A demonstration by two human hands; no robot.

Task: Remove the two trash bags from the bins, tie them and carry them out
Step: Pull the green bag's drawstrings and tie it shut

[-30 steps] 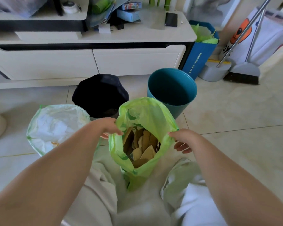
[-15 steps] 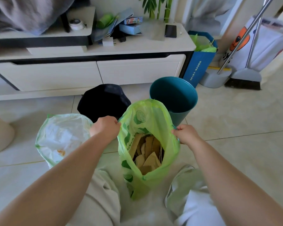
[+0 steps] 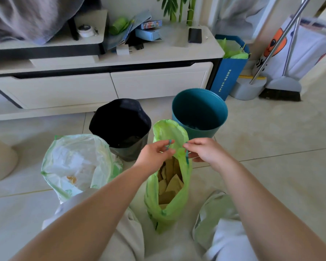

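The left hand [image 3: 155, 154] is closed to a pinch, thumb & forefinger nipped on a teal drawstring [image 3: 168, 145] at the mouth of the green bag [image 3: 169, 200]. The right hand [image 3: 205, 150] is likewise pinched on the string's other loop, which hangs down the bag's right edge; remaining fingers are loosely curled. Both hands are held close together just above the bag mouth, w/ the far rim of the bag standing up behind them.

The green bag is stood upright on the floor [image 3: 271, 176] between the person's knees, mouth open & untied, w/ brown paper scraps [image 3: 169, 185] seen inside. A 2nd bag [image 3: 73, 162], pale & translucent w/ a green rim, is set to the left, also open, white paper inside; it is near the left forearm.

Behind the bags 2 bins are stood side by side: a black bin [image 3: 120, 123] on the left & a teal bin [image 3: 199, 112] on the right, the teal 1 just behind the green bag's rim. A low white cabinet [image 3: 102, 87] is behind them. Farther right, a blue box [image 3: 230, 76], a dustpan [image 3: 247, 87] & a broom [image 3: 282, 89] are grouped by the wall.
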